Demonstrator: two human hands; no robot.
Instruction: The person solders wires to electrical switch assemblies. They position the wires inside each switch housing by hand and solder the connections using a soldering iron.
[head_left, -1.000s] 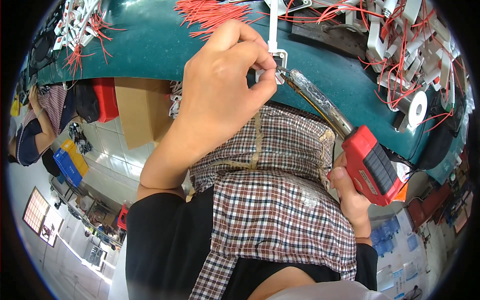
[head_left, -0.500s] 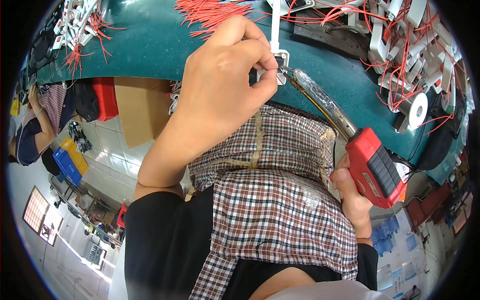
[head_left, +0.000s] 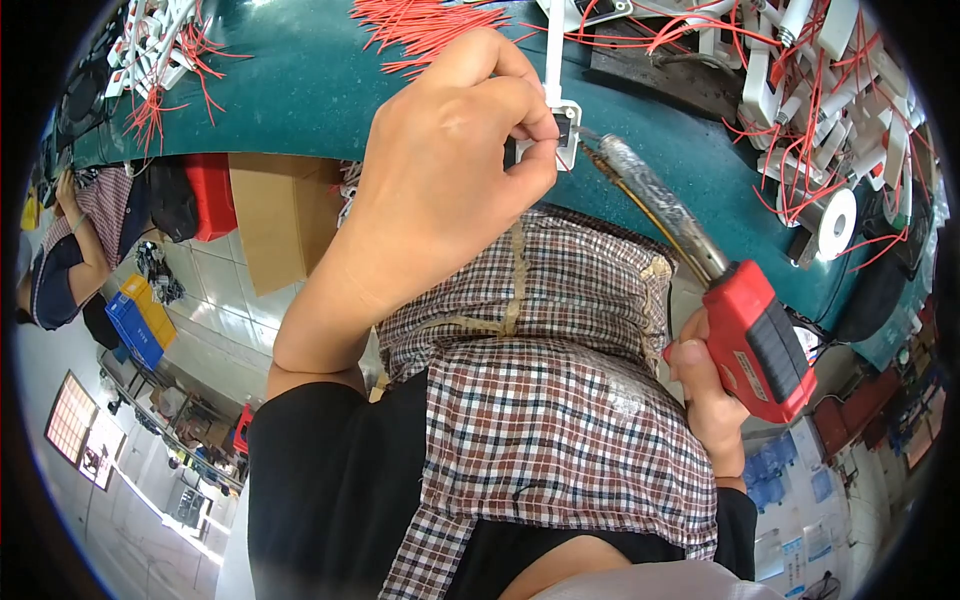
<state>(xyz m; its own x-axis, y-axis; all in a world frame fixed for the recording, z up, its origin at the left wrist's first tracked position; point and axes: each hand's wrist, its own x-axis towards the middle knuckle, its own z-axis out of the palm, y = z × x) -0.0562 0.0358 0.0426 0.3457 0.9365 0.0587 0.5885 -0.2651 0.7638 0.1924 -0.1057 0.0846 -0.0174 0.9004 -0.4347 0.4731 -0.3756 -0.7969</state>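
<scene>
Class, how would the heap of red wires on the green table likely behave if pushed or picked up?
The red wires look thin, so each is probably light and flexible. Many lie fairly straight, so short lengths may hold shape. No tie shows, so pushing would likely scatter them.

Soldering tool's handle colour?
Mostly red, partly black; the handle shows best in the head view.

On workbench (head_left: 300,115), left to right: cluster of wired parts (head_left: 150,60), loose wires (head_left: 425,32), block (head_left: 655,72), heap of wired parts (head_left: 835,105); spool (head_left: 842,206) at heap's near side. Housing (head_left: 567,150) nearer front, at left hand (head_left: 455,150); soldering iron (head_left: 757,330) to its right, in right hand (head_left: 708,385).
</scene>
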